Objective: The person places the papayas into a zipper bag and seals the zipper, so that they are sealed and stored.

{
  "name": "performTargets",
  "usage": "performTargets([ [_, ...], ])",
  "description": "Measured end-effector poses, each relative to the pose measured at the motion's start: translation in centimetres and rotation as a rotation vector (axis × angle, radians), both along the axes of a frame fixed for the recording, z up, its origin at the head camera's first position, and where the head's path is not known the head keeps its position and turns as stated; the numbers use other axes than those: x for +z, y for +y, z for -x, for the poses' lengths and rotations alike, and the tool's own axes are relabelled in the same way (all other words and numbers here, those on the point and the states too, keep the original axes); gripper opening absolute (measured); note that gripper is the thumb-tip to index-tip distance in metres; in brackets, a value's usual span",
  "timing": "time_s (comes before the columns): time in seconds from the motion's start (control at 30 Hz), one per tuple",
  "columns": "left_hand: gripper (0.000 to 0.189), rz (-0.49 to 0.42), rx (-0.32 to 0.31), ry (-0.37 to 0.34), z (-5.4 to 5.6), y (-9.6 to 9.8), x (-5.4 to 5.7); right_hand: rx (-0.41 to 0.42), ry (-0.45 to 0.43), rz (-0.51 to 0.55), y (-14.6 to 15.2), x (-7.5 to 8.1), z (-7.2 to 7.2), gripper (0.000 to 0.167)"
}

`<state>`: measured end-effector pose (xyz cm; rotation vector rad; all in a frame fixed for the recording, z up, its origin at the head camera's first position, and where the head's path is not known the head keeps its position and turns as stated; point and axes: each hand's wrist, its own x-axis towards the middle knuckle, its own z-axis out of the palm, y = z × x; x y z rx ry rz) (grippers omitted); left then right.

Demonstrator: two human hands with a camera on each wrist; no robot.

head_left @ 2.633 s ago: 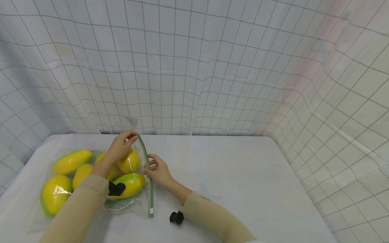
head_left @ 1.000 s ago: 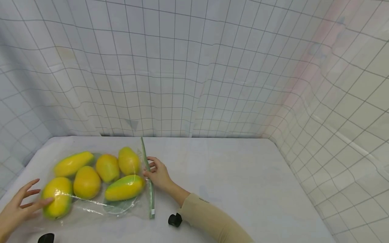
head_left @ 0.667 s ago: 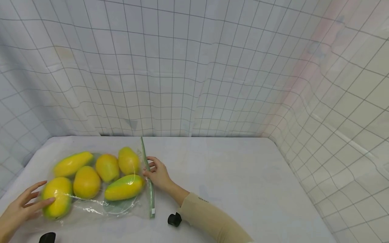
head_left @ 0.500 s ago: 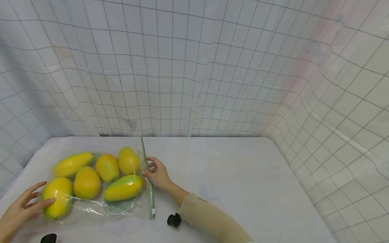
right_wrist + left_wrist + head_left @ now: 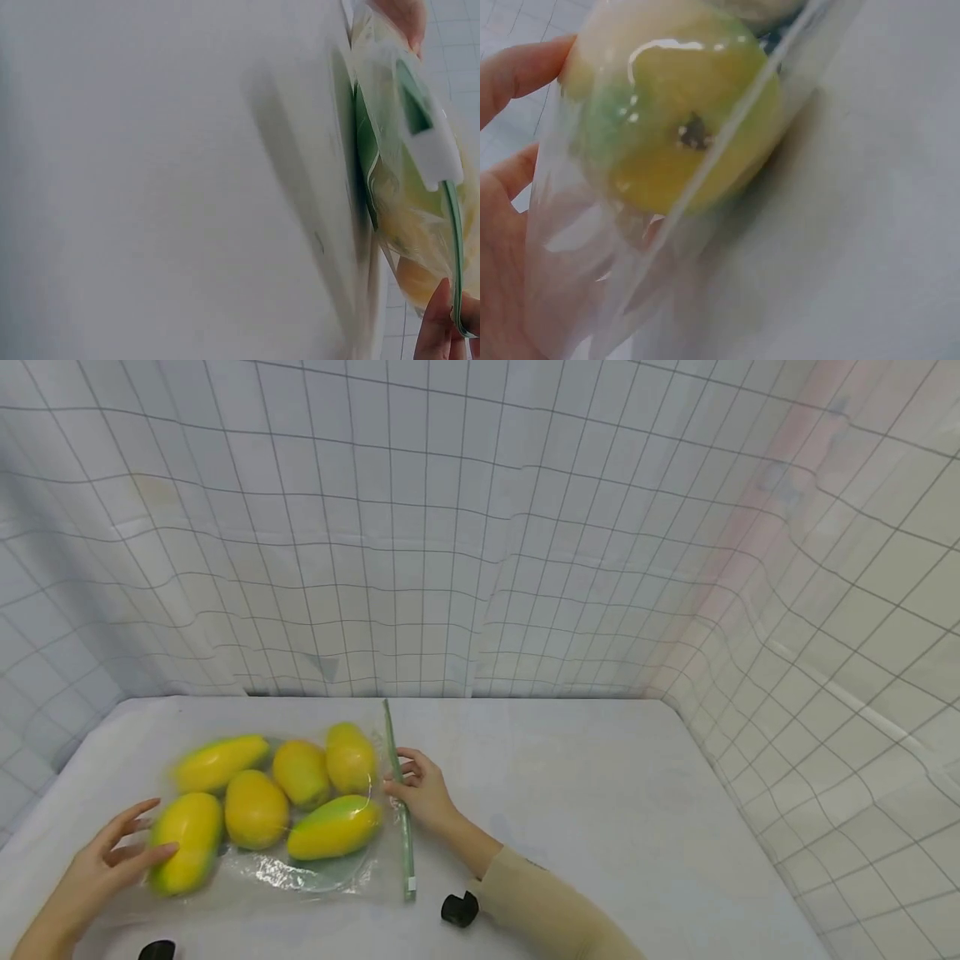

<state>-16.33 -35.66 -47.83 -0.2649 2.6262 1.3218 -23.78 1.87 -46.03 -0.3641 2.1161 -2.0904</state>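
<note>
A clear zip bag (image 5: pixel 292 878) lies on the left part of the table, holding several yellow-green fruits that look like mangoes or papayas. My left hand (image 5: pixel 101 870) grips the bag's left end, thumb and fingers spread around the large leftmost fruit (image 5: pixel 187 843) through the plastic. In the left wrist view, a fingertip touches the wrapped fruit (image 5: pixel 682 135). At the opposite end my right hand (image 5: pixel 429 795) pinches the green zip strip (image 5: pixel 407 852) near its middle. A white slider (image 5: pixel 436 154) sits at the strip's near end.
A white cloth covers the table (image 5: pixel 585 810). White grid-patterned curtains (image 5: pixel 480 552) hang behind it and along both sides. Black wrist mounts (image 5: pixel 459 910) show beside the sleeves.
Earlier the left hand was at the strip's far end; it moved to the bag's left end. Since half a second ago, both hands and the filled bag have shifted right together.
</note>
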Motion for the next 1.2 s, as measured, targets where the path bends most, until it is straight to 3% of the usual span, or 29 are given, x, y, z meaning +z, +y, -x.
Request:
performTargets([
  [0.17,0.072,0.006,-0.078,0.116,-0.2,2.8,0.5,-0.015,-0.016,-0.016,2.9,0.9,-0.5,0.049],
  [0.4,0.069,-0.047,-0.116,0.169,0.2,6.6,0.5,-0.032,-0.054,-0.079,6.7,1.3,-0.6,0.052],
  [0.67,0.064,-0.028,-0.161,0.283,0.7,10.4,0.1,-0.056,-0.049,-0.116,10.6,1.4,-1.4,0.051],
  [0.77,0.062,-0.03,-0.17,0.33,0.8,11.9,0.0,-0.071,-0.058,-0.12,12.3,0.3,-1.1,0.053],
  [0.93,0.061,-0.043,-0.154,0.347,0.9,14.4,0.0,-0.118,-0.048,-0.133,15.0,-1.9,-0.2,0.054],
  [1.2,0.061,-0.073,-0.127,0.364,1.0,18.0,0.0,-0.209,-0.075,-0.203,18.2,-2.0,-0.3,0.052],
])
